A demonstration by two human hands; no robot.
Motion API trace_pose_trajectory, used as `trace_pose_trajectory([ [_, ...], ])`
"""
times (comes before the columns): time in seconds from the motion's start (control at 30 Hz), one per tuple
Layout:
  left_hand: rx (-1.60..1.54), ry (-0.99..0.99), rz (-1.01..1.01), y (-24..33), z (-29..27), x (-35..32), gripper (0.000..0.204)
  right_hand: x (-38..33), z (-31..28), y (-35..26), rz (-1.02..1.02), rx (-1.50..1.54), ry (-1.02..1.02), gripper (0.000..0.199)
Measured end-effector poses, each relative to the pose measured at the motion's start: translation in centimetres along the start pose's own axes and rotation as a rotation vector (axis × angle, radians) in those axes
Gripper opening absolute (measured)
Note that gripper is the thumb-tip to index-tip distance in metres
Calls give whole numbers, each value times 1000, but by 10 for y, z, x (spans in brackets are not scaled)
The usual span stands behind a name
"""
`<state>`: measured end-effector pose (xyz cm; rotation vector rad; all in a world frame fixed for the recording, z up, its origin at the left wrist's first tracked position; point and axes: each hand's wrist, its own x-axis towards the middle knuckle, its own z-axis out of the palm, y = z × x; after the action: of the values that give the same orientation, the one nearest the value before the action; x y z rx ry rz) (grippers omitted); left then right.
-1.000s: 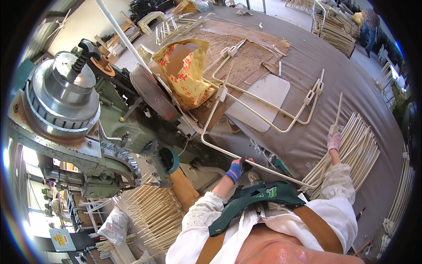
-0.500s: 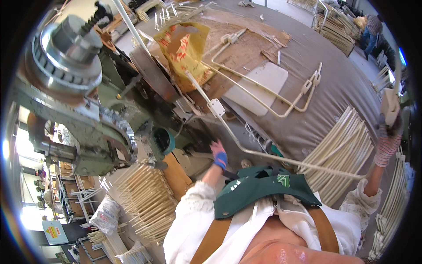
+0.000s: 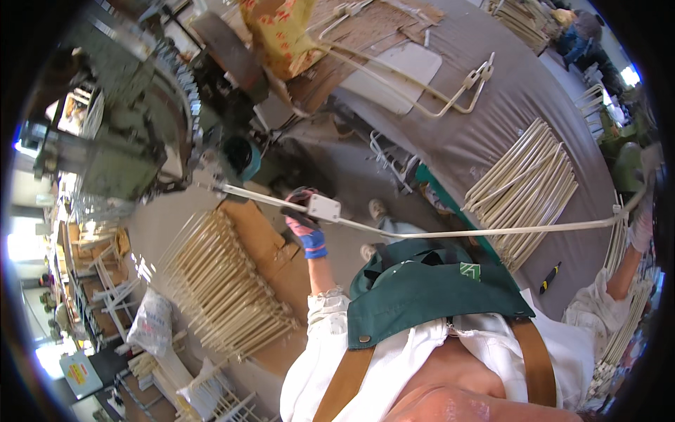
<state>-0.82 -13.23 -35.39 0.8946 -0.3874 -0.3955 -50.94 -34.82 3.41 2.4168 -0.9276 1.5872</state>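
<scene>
A: Long cream rod (image 3: 450, 232) right across the middle, running from nine o'clock out to three, bending a little along the way.

B: And the left hand (image 3: 304, 221)?

A: Gloved, its grip closed around the rod just beside a small white square plate (image 3: 324, 208) fixed on it. The rod's left tip reaches toward the green machine (image 3: 133, 133) at ten o'clock.

B: The other end?

A: The right hand (image 3: 641, 226) is far out at three o'clock, arm stretched, at the rod's end. It's at the blurred rim, so I cannot tell how that grip stands.

B: What lies around them?

A: A grey worktop (image 3: 485, 119) at one o'clock carries a bundle of cream rods (image 3: 527, 183) under the held one, plus a bent frame (image 3: 422, 91) further up. On the floor (image 3: 351, 169) at seven o'clock, another pile of rods (image 3: 225, 288) on cardboard. A yellow patterned bag (image 3: 278, 32) hangs at twelve.
</scene>
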Motion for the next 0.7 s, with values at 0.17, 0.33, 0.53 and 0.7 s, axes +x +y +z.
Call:
trace_pose_trajectory([
  [0.17, 555, 73, 217, 115, -113, 1, 24, -21, 90, 68, 162, 263, -327, 43],
  [0.33, 170, 269, 263, 216, -150, -15, 28, -17, 280, 130, 94, 164, -633, 36],
  [0.53, 515, 357, -430, 204, -196, 51, 30, 16, 501, 181, -180, -148, -879, 34],
  [0.7, 333, 410, -482, 192, -97, 57, 39, 18, 547, 233, -316, -354, -900, 38],
])
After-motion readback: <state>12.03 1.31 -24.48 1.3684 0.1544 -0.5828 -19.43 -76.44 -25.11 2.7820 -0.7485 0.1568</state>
